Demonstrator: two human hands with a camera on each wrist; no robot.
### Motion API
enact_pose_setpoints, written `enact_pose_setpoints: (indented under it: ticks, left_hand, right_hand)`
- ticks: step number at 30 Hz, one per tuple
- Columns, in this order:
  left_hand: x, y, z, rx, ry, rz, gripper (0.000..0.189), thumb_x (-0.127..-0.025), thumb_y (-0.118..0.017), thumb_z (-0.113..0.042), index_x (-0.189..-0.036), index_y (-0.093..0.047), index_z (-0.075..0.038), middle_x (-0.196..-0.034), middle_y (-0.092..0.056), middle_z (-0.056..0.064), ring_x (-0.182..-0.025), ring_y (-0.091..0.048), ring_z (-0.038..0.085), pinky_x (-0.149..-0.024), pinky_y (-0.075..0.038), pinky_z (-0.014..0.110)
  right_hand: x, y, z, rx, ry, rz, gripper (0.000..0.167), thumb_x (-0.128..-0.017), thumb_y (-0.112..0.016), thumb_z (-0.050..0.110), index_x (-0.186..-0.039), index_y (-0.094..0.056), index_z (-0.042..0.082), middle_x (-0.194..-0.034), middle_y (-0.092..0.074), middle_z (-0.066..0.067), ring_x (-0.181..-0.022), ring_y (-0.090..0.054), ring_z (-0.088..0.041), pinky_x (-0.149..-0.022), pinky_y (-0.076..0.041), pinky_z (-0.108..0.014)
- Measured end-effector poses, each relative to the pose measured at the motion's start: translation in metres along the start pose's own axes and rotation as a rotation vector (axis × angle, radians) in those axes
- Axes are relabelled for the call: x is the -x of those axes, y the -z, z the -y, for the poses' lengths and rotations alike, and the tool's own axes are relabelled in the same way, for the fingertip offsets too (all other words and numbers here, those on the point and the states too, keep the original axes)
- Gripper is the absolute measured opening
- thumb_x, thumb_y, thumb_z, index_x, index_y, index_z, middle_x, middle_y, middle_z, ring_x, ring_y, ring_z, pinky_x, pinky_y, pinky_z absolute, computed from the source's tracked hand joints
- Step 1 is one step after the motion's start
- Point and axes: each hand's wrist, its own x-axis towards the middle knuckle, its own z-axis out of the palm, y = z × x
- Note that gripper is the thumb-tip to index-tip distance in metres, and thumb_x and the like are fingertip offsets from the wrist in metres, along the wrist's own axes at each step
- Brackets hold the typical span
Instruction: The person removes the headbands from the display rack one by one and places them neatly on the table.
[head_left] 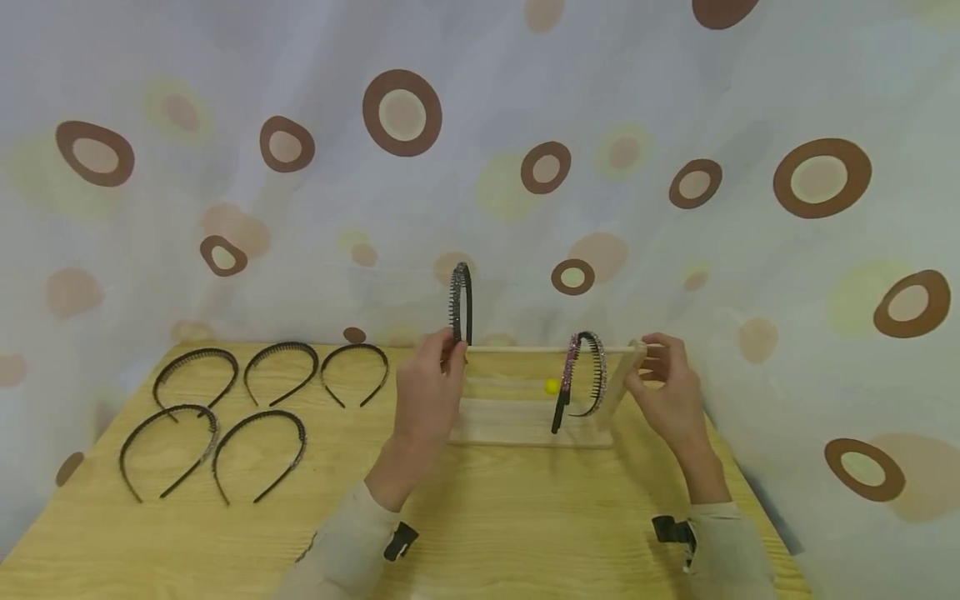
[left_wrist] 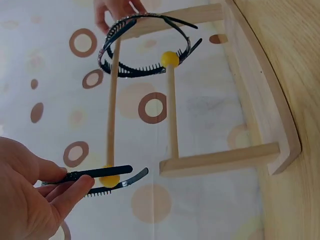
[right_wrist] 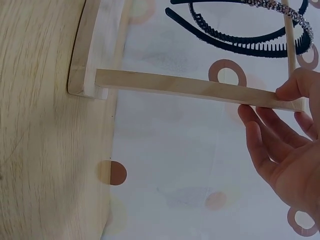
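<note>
My left hand [head_left: 431, 392] pinches a black toothed headband [head_left: 455, 296] by its ends, at the left tip of the upper rod of a wooden rack [head_left: 525, 433]. In the left wrist view the headband's ends lie on either side of that rod's yellow ball [left_wrist: 109, 181]. My right hand [head_left: 671, 392] holds the top of the rack's right upright [right_wrist: 190, 88] between thumb and fingers. Two glittery headbands [head_left: 600, 375] hang from the upper rod near that upright. Below it, the shorter lower rod [left_wrist: 172, 110] ends in another yellow ball [head_left: 552, 386].
Several black headbands [head_left: 258, 414] lie spread out on the left side of the wooden table [head_left: 187, 542]. Behind the table stands a pale backdrop [head_left: 480, 208] patterned with brown rings. The table's right edge runs close beside my right forearm.
</note>
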Motion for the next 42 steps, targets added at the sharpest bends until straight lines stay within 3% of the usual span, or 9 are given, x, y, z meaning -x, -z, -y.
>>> enact_pose_setpoints:
  ticks: [6,12,17,20,23,26,29,38,42]
  left_hand:
    - [-0.012,0.03,0.017,0.047,0.077,-0.062,0.018,-0.102,-0.065,-0.007,-0.113,-0.068,0.006,-0.101,-0.067,0.014,-0.09,-0.069,0.023,-0.075,-0.059,0.028]
    - [-0.019,0.071,0.046,0.115,0.247,-0.06,0.025,-0.103,-0.062,-0.008,-0.123,-0.067,0.007,-0.104,-0.069,0.015,-0.086,-0.072,0.026,-0.071,-0.059,0.026]
    - [-0.014,0.108,0.08,0.02,0.36,0.046,0.03,-0.104,-0.06,-0.008,-0.128,-0.065,0.008,-0.104,-0.071,0.017,-0.085,-0.074,0.027,-0.061,-0.056,0.018]
    - [-0.002,0.127,0.097,-0.077,0.411,0.177,0.033,-0.104,-0.06,-0.009,-0.131,-0.062,0.01,-0.102,-0.072,0.019,-0.083,-0.074,0.028,-0.054,-0.053,0.019]
    - [0.014,0.142,0.108,-0.073,0.51,0.326,0.037,-0.105,-0.058,-0.007,-0.134,-0.057,0.015,-0.107,-0.07,0.025,-0.085,-0.074,0.033,-0.059,-0.058,0.026]
    - [0.025,0.151,0.118,-0.063,0.604,0.422,0.04,-0.104,-0.057,-0.005,-0.137,-0.051,0.017,-0.113,-0.065,0.028,-0.087,-0.073,0.035,-0.068,-0.061,0.035]
    - [0.029,0.155,0.125,-0.078,0.645,0.476,0.04,-0.104,-0.056,-0.005,-0.137,-0.051,0.018,-0.112,-0.065,0.028,-0.086,-0.073,0.034,-0.072,-0.061,0.041]
    - [0.037,0.158,0.143,-0.141,0.697,0.603,0.039,-0.101,-0.061,-0.002,-0.131,-0.053,0.021,-0.101,-0.069,0.024,-0.075,-0.073,0.025,-0.071,-0.061,0.039]
    - [0.04,0.162,0.142,-0.21,0.676,0.608,0.043,-0.102,-0.062,-0.008,-0.133,-0.051,0.02,-0.092,-0.07,0.017,-0.07,-0.071,0.024,-0.068,-0.059,0.038]
  right_hand:
    - [-0.002,0.0,-0.001,0.004,-0.026,-0.045,0.052,-0.091,-0.063,-0.003,-0.14,-0.046,0.007,-0.122,-0.065,-0.017,-0.101,-0.064,-0.014,-0.079,-0.052,-0.018]
    - [-0.001,0.001,-0.001,-0.008,-0.043,-0.063,0.054,-0.091,-0.064,-0.002,-0.141,-0.046,0.006,-0.122,-0.063,-0.019,-0.1,-0.061,-0.006,-0.079,-0.05,-0.015]
    - [0.0,0.003,0.0,0.006,-0.048,-0.06,0.054,-0.092,-0.064,0.0,-0.142,-0.046,0.007,-0.123,-0.064,-0.018,-0.099,-0.06,-0.002,-0.079,-0.049,-0.014]
    - [-0.001,0.003,-0.002,0.026,-0.048,-0.046,0.054,-0.093,-0.064,0.003,-0.143,-0.045,0.009,-0.125,-0.063,-0.019,-0.099,-0.059,0.0,-0.079,-0.049,-0.014]
    - [-0.001,0.004,-0.004,0.03,-0.045,-0.039,0.054,-0.093,-0.065,0.003,-0.143,-0.045,0.009,-0.126,-0.063,-0.02,-0.099,-0.058,0.0,-0.079,-0.049,-0.014]
    - [-0.002,0.004,-0.005,0.03,-0.046,-0.03,0.055,-0.093,-0.065,0.004,-0.144,-0.045,0.009,-0.126,-0.062,-0.021,-0.099,-0.058,0.001,-0.079,-0.048,-0.013]
    - [-0.001,0.007,-0.005,0.039,-0.046,-0.027,0.054,-0.094,-0.064,0.005,-0.144,-0.044,0.009,-0.126,-0.062,-0.02,-0.099,-0.057,0.002,-0.079,-0.047,-0.012]
    - [0.0,0.011,-0.004,0.045,-0.057,0.0,0.052,-0.096,-0.065,0.009,-0.144,-0.043,0.008,-0.128,-0.061,-0.02,-0.098,-0.057,0.003,-0.077,-0.047,-0.012]
    - [-0.001,0.009,-0.003,0.034,-0.045,0.016,0.053,-0.096,-0.065,0.008,-0.144,-0.043,0.007,-0.13,-0.061,-0.019,-0.1,-0.057,0.003,-0.078,-0.048,-0.013]
